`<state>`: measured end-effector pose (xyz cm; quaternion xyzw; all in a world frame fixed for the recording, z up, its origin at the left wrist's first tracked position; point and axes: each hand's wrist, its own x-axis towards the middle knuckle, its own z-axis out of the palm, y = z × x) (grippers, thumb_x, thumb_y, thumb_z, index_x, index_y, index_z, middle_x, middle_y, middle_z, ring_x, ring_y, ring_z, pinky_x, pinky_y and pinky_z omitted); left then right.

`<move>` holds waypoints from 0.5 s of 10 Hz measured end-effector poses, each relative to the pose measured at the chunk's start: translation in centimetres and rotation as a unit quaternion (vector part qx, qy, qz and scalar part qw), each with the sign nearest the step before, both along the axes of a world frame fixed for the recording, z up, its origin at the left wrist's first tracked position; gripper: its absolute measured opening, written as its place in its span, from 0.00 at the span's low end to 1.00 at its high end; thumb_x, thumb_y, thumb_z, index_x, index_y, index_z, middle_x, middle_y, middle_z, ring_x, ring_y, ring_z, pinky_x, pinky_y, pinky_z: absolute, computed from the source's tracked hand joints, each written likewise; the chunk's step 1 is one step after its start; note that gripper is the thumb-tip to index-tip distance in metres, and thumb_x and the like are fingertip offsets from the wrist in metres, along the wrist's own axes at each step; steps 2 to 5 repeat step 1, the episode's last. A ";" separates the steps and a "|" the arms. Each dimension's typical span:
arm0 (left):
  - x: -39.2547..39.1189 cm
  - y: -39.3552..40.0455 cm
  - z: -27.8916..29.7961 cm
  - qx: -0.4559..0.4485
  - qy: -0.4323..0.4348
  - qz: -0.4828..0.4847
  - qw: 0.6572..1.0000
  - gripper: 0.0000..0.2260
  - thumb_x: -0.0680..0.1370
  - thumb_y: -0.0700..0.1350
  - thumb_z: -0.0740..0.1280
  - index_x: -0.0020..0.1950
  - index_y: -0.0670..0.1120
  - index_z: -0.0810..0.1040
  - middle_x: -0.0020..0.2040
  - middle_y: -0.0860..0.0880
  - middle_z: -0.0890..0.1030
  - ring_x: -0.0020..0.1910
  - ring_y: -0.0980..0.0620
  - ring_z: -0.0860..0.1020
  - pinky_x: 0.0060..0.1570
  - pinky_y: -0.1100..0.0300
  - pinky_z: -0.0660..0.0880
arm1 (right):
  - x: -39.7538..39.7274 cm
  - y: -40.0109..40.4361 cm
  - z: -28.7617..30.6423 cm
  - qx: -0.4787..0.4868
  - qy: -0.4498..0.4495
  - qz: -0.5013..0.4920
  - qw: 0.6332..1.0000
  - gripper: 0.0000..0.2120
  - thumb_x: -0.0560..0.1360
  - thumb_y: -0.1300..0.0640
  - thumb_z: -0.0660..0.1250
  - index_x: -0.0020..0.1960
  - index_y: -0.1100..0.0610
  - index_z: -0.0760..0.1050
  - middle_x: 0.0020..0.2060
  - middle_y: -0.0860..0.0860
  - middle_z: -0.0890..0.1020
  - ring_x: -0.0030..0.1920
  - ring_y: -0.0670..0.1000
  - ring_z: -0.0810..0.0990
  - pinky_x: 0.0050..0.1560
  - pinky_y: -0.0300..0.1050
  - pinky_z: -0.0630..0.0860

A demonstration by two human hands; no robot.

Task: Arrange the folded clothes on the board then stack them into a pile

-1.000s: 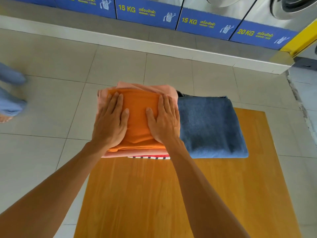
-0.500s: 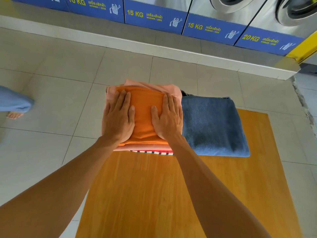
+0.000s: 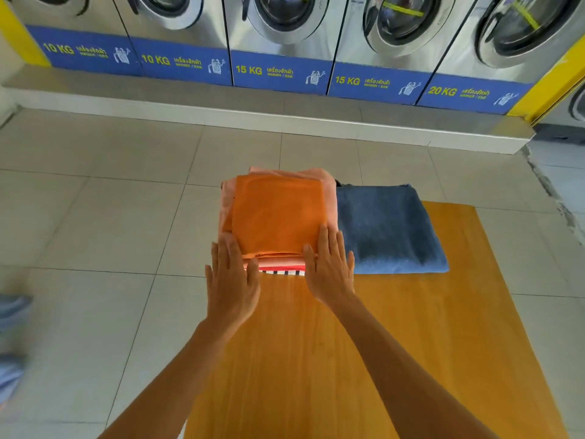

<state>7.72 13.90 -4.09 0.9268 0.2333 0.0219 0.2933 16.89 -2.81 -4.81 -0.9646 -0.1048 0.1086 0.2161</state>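
A pile of folded clothes stands at the far left of the wooden board [image 3: 364,359]: an orange cloth [image 3: 278,213] on top, a pink one [image 3: 329,198] under it, a striped piece [image 3: 281,273] at the bottom. To its right lies a folded blue towel [image 3: 389,229], touching the pile. My left hand [image 3: 232,280] is flat with fingers apart at the pile's near left corner. My right hand [image 3: 329,270] is flat at the near right corner, its fingertips against the orange cloth's edge. Neither hand holds anything.
A row of washing machines [image 3: 285,33] on a raised grey step [image 3: 253,115] lines the far side. Tiled floor surrounds the board. Another person's blue trouser leg [image 3: 12,343] shows at the left edge.
Both hands have slid back off the top of the orange cloth to the pile's near corners. The camera has tilted up, showing more of the machines.
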 end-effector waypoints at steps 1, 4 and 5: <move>-3.4 -1.5 0.5 -0.033 0.029 -0.002 0.999 0.28 0.83 0.54 0.52 0.80 0.44 0.50 0.81 0.43 0.47 0.80 0.43 0.44 0.75 0.38 0.51 | -3.7 -1.2 0.0 0.033 0.031 -0.023 0.999 0.33 0.82 0.37 0.41 0.82 0.52 0.47 0.82 0.49 0.49 0.81 0.52 0.46 0.79 0.60 0.47; -3.4 -1.5 0.5 -0.033 0.029 -0.002 0.999 0.28 0.83 0.54 0.52 0.80 0.44 0.50 0.81 0.43 0.47 0.80 0.43 0.44 0.75 0.38 0.51 | -3.7 -1.2 0.0 0.033 0.031 -0.023 0.999 0.33 0.82 0.37 0.41 0.82 0.52 0.47 0.82 0.49 0.49 0.81 0.52 0.46 0.79 0.60 0.47; -3.4 -1.5 0.5 -0.033 0.029 -0.002 0.999 0.28 0.83 0.54 0.52 0.80 0.44 0.50 0.81 0.43 0.47 0.80 0.43 0.44 0.75 0.38 0.51 | -3.7 -1.2 0.0 0.033 0.031 -0.023 0.999 0.33 0.82 0.37 0.41 0.82 0.52 0.47 0.82 0.49 0.49 0.81 0.52 0.46 0.79 0.60 0.47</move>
